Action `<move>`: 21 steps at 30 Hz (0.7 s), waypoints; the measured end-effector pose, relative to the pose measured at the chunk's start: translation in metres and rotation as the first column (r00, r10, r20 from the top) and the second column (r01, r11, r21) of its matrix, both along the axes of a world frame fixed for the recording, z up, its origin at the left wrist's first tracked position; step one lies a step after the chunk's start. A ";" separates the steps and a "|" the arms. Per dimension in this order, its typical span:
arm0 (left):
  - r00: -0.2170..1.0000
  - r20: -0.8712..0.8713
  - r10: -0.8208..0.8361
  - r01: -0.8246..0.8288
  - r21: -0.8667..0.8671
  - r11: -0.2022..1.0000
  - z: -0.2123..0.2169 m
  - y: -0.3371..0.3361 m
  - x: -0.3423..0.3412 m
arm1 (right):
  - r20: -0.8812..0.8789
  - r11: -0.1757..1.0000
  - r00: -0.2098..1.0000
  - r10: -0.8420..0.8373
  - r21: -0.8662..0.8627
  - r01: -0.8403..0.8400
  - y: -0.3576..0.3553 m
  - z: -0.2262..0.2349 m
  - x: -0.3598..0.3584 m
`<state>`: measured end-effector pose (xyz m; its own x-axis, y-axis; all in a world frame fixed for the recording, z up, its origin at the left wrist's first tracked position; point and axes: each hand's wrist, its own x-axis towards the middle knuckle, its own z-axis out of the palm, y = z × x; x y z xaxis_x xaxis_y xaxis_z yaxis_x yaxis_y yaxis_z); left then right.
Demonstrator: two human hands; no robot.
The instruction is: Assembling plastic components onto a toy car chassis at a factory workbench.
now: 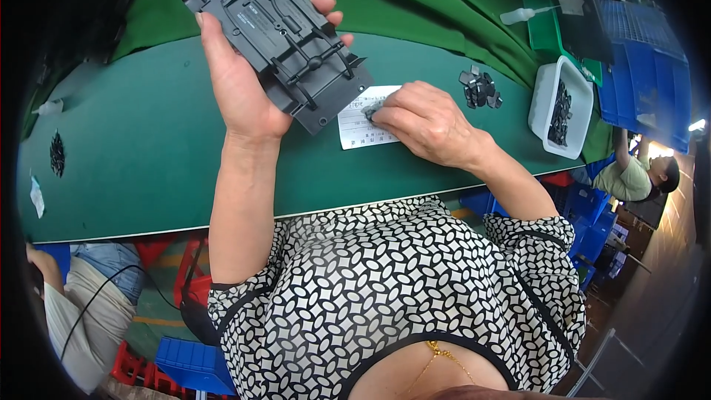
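My left hand (241, 96) is closed around a black plastic chassis-like part (255, 26), tilted above the table, with molded shafts and ribs on its upturned face. The thumb lies along its left edge, and fingertips show at its right edge. Beside the part's lower end, my right hand (433, 122) has its fingers pinched together over a white printed paper slip (355, 135). A small greyish bit (369, 112) shows at those fingertips, too small to name. Part of the slip is hidden under the right hand and the chassis.
On the green table (133, 170), a pile of small black pieces (480, 87) lies right of my right hand. Farther right stands a white bin (543, 92) of black parts. A dropper bottle (518, 15) lies on green cloth (444, 11). Other people sit left and right.
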<state>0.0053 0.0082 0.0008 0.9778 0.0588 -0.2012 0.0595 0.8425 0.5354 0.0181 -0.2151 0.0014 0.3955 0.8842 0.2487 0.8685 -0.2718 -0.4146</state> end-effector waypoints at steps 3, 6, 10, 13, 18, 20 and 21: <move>1.000 0.004 -0.002 0.002 -0.003 1.000 -0.002 0.001 0.000 | -0.001 1.000 1.000 -0.008 -0.007 0.008 0.000 0.003 -0.001; 1.000 0.007 -0.004 0.004 -0.006 1.000 -0.002 0.000 0.002 | 0.001 1.000 1.000 -0.005 0.003 0.005 -0.003 0.002 -0.003; 1.000 0.008 -0.005 0.005 0.000 1.000 -0.002 0.000 0.001 | -0.002 1.000 1.000 0.003 0.016 -0.003 0.003 0.000 0.002; 1.000 0.002 -0.001 0.001 -0.006 1.000 -0.002 0.000 0.001 | 0.002 1.000 1.000 0.007 0.023 -0.007 0.001 0.001 0.002; 1.000 0.003 -0.003 0.003 -0.016 1.000 -0.003 -0.001 0.002 | 0.023 0.999 0.999 -0.036 0.015 0.036 -0.011 -0.001 -0.007; 1.000 0.001 -0.014 0.014 -0.021 1.000 -0.002 -0.002 0.001 | 0.022 0.998 0.998 -0.064 0.023 0.064 -0.006 -0.002 -0.004; 1.000 0.001 -0.017 0.017 -0.021 1.000 -0.001 -0.002 0.001 | 0.026 0.997 0.997 -0.067 0.024 0.067 -0.004 -0.002 -0.002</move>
<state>0.0058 0.0059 -0.0006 0.9787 0.0375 -0.2017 0.0740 0.8525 0.5175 0.0160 -0.2190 -0.0005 0.4466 0.8498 0.2799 0.8595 -0.3206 -0.3980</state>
